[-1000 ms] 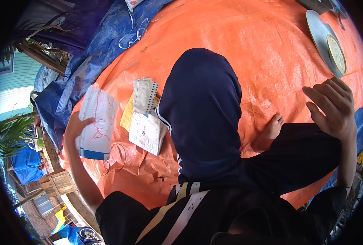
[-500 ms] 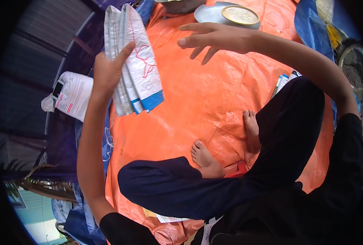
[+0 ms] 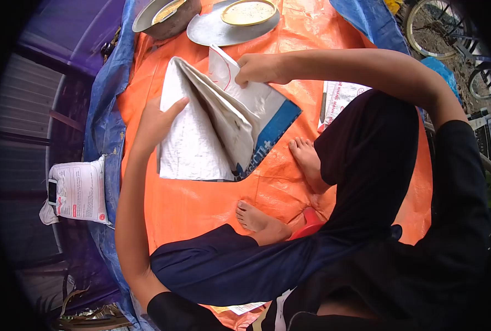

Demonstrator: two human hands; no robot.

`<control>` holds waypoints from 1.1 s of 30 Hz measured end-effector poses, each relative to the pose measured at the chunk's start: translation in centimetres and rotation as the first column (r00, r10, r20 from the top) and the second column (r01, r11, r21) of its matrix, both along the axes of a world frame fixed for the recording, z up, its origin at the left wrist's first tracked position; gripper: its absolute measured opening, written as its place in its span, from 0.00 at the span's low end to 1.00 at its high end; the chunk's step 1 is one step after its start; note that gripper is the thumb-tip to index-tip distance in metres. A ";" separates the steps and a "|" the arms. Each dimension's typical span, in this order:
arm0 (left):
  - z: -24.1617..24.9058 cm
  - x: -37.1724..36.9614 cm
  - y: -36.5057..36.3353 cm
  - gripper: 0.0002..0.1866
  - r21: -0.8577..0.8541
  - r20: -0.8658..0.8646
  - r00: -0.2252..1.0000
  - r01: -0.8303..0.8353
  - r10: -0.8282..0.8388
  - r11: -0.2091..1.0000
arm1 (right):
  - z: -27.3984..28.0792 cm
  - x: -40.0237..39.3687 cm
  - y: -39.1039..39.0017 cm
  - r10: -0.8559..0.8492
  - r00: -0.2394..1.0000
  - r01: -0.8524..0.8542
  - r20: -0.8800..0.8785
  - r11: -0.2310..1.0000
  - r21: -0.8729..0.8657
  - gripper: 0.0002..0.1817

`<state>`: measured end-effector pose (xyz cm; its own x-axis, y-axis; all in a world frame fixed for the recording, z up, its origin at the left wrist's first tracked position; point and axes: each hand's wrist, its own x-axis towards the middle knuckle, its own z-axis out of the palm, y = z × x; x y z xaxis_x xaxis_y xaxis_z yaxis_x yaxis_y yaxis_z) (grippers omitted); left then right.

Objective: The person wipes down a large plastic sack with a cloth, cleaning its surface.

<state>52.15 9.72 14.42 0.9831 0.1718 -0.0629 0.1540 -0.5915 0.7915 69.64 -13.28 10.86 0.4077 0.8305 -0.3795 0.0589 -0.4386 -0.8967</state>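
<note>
A folded white woven bag (image 3: 193,138) with a blue band and red print hangs partly unfolded above the orange tarp (image 3: 173,212). My left hand (image 3: 158,120) grips its left edge, thumb on the white face. On the right, my right hand (image 3: 256,69) pinches the upper part of the printed panel. Between the two hands the layers spread apart in a dark fold.
A metal pot (image 3: 168,19) and a grey tray (image 3: 234,30) with a round yellow-rimmed container (image 3: 249,11) are at the top. More printed bags (image 3: 342,99) lie by my right knee. A filled white sack (image 3: 80,190) is at left; bicycles (image 3: 436,27) stand upper right.
My right hand has moved down to the bag and taken hold of it. The folded bag has opened out between both hands. The view has shifted, showing more of the pot and bicycles.
</note>
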 end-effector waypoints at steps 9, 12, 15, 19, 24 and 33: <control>-4.0 -3.4 8.4 0.29 0.546 0.131 0.934 -0.348 0.333 0.762 | 1.7 3.1 0.7 -0.173 0.985 0.173 0.019 0.984 0.035 0.18; -5.1 -3.6 7.5 0.21 0.793 0.295 0.939 -0.138 -0.175 0.594 | 4.0 2.0 0.8 -0.219 0.974 0.216 0.051 0.975 0.058 0.20; -6.6 -2.9 6.9 0.10 0.806 0.260 0.826 0.099 -0.500 0.584 | 4.1 1.9 0.6 -0.230 0.962 0.219 0.146 0.972 0.088 0.20; -4.9 -2.7 3.8 0.12 0.647 0.156 0.921 0.179 -0.358 0.741 | 1.0 7.3 -0.4 0.072 0.871 -0.038 0.486 0.996 -0.080 0.25; -4.2 -1.5 3.7 0.24 0.629 0.251 0.931 0.051 -0.264 0.776 | 2.9 3.7 -1.8 0.227 0.552 -0.013 0.802 0.965 -0.264 0.27; -1.2 -1.1 3.9 0.28 -0.122 0.149 0.966 -0.196 0.213 0.973 | 5.6 2.8 0.8 -0.004 0.690 -0.143 0.723 0.979 0.142 0.35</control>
